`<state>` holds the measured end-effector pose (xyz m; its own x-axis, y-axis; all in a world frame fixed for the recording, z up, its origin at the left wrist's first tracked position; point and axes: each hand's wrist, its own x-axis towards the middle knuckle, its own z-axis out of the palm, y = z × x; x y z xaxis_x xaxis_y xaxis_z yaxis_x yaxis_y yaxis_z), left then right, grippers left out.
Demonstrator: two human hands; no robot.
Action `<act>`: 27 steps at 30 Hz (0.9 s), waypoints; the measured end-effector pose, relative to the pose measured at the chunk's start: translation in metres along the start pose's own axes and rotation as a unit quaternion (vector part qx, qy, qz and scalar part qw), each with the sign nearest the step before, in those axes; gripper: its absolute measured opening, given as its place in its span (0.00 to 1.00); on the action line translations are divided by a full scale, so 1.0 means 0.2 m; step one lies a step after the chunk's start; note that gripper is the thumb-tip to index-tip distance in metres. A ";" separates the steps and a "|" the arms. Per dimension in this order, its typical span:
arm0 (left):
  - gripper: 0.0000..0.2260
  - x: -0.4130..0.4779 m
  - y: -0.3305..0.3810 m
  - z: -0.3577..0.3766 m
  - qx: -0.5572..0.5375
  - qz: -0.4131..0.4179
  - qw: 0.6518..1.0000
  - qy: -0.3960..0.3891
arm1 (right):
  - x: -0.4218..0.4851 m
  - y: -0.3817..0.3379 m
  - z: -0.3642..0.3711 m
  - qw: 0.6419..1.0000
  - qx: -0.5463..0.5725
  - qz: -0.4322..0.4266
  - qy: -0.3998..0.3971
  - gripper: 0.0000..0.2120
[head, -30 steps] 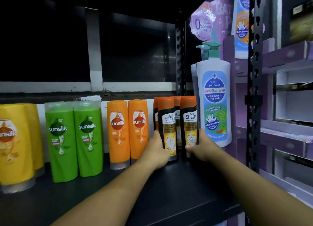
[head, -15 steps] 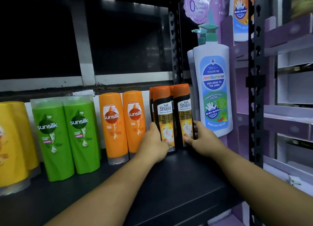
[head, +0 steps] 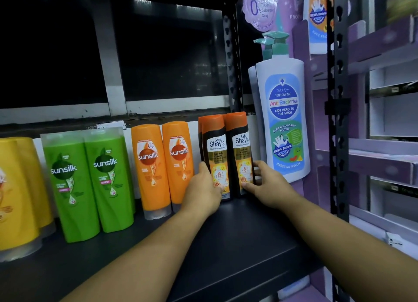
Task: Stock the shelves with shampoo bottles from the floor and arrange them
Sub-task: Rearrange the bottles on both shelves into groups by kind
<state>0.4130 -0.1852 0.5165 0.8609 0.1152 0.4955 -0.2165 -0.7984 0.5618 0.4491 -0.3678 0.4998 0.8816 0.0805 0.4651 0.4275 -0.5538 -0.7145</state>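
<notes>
Left hand (head: 203, 189) is gripping the left Shayla bottle (head: 216, 151); right hand (head: 268, 186) is gripping the right Shayla bottle (head: 241, 146). Both are standing, apparently touching, on the shelf (head: 230, 245).

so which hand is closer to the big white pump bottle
Right. The right hand grips the right side of the dark shampoo bottles, just left of the pump bottle. The left hand grips their left side, with both bottles between it and the pump bottle.
</notes>
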 end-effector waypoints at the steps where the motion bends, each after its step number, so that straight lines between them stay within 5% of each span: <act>1: 0.21 0.00 0.00 0.00 0.002 0.001 1.000 0.000 | 0.00 0.00 0.00 1.000 -0.001 -0.001 0.001 0.29; 15: 0.20 -0.02 0.01 -0.05 0.008 0.033 0.998 0.048 | 0.00 0.00 0.00 1.000 0.016 0.005 0.001 0.29; 22: 0.16 0.02 0.20 -0.32 0.004 0.177 0.973 0.150 | -0.02 0.01 -0.03 0.999 0.037 -0.011 0.033 0.28; 27: 0.12 0.37 0.42 -0.51 0.053 0.221 0.965 0.130 | -0.01 0.02 -0.01 0.998 0.052 -0.032 0.023 0.26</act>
<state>0.4117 -0.1836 0.6673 0.5476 -0.1172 0.8285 -0.4763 -0.8577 0.1934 0.4484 -0.3723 0.4966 0.8428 0.0739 0.5331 0.5032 -0.4593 -0.7320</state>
